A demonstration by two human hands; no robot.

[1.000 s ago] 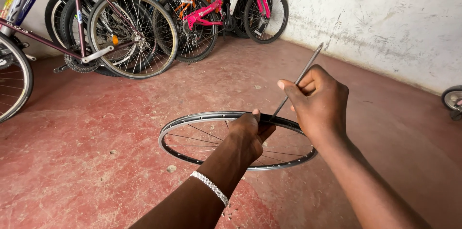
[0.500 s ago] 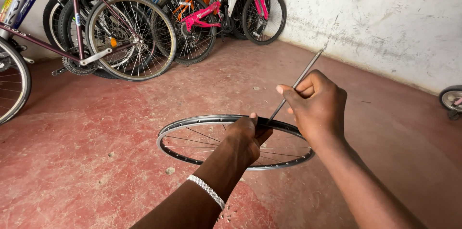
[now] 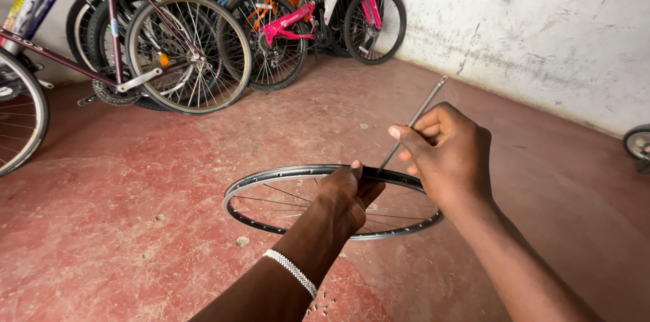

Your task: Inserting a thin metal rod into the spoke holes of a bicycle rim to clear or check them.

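A row of bicycles (image 3: 223,37) leans against the pale wall (image 3: 542,37), well behind a bare wheel rim (image 3: 271,183) held flat and low over the red concrete floor (image 3: 122,227), probably so that its spoke holes face the worker. The left hand (image 3: 349,193) is closed over the rim's far edge, fingers curled around it to steady it. Above and just right of the rim, the right hand (image 3: 447,153) is closed in a pinch on a loose metal spoke (image 3: 423,109), which slants down toward the rim's far edge by the left hand, seemingly lined up with a hole there; its lower tip is hidden behind the hand. A beaded white bracelet (image 3: 291,271) circles the left wrist.

Against half a second ago, both grips match; the spoke sits at much the same slant, and the rim has hardly shifted.
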